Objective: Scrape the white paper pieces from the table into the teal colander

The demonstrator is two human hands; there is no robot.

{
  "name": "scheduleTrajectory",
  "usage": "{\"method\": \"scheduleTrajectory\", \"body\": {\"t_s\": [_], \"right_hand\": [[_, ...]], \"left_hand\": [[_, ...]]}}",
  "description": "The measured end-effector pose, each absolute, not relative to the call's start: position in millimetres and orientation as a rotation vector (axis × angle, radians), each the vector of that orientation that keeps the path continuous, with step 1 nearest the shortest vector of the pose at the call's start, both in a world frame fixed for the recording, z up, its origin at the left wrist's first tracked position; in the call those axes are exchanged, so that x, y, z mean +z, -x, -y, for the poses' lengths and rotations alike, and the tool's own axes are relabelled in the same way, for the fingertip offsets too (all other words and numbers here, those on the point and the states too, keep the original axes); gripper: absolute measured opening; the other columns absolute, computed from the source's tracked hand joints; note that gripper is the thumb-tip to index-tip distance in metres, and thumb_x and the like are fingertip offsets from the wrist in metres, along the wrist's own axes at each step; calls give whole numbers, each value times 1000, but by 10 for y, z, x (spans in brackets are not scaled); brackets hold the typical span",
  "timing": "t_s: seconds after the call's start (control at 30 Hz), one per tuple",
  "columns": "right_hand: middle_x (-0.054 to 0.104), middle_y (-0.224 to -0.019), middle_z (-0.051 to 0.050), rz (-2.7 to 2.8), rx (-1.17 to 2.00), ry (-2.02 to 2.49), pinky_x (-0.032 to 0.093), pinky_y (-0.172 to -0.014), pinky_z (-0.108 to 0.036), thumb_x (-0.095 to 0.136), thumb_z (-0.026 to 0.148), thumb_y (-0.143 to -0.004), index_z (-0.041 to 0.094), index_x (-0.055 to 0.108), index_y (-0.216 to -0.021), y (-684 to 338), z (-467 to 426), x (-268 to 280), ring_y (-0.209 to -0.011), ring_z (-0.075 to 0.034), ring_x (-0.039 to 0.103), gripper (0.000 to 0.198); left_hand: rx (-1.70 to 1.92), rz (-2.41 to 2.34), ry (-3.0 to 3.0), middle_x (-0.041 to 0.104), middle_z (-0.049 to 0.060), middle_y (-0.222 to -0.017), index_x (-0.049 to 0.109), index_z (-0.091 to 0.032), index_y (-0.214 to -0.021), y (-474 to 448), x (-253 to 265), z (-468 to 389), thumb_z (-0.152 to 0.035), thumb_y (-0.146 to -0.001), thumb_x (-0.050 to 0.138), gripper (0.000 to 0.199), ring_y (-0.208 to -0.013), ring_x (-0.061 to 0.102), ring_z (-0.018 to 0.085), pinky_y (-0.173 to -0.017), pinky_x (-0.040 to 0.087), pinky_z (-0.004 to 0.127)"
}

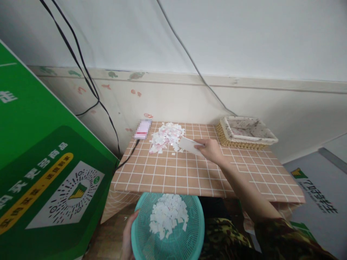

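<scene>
My right hand (pixel 210 150) is closed on a flat white card (pixel 191 146) over the table. The card's far edge reaches the right side of a heap of torn white and pinkish paper scraps (pixel 167 135). My left hand (pixel 129 234) grips the left rim of a teal plastic basket (pixel 200 216), with its fingers partly hidden. The basket is below the table's front edge. Inside it lies a pile of small white paper pieces (pixel 168 213). A few loose bits lie in front of the heap on the table.
A checked brown cloth covers the table (pixel 162 177). At the back right stands a lined wicker basket (pixel 246 133). A blurred phone-like object (pixel 143 129) with a black cable is at the back left. A green sign panel (pixel 48 162) borders the left side; the wall is behind.
</scene>
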State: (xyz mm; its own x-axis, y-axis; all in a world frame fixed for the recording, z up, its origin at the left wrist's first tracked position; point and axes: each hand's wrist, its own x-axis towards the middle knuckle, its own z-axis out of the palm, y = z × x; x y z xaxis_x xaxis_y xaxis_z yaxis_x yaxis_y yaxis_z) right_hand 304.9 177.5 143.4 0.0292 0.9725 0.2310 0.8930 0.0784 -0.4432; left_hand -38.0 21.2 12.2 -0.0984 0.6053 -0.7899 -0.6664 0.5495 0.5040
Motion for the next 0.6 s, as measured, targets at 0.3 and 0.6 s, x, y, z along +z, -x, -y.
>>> {"method": "scheduleTrajectory", "body": {"t_s": [0.3,0.6], "right_hand": [[70,-105,-3,1803,313,1791,51,-77,-31,54,28,-83,26,67,-112,-2961,-1673,1312,-88,-22,68,32],[71,-103,-4,1918,214,1821,51,-77,-32,53,26,-84,28,66,-115,-2883,-1784,1377,-87,-22,68,33]], "left_hand": [[1074,-1274,45,74,5,-69,69,-14,-80,406,64,-200,-27,-69,67,17,-77,70,24,-71,55,34],[1074,-1241,62,74,6,-67,71,-13,-76,367,184,-200,-24,-69,66,14,-75,70,25,-69,55,34]]}}
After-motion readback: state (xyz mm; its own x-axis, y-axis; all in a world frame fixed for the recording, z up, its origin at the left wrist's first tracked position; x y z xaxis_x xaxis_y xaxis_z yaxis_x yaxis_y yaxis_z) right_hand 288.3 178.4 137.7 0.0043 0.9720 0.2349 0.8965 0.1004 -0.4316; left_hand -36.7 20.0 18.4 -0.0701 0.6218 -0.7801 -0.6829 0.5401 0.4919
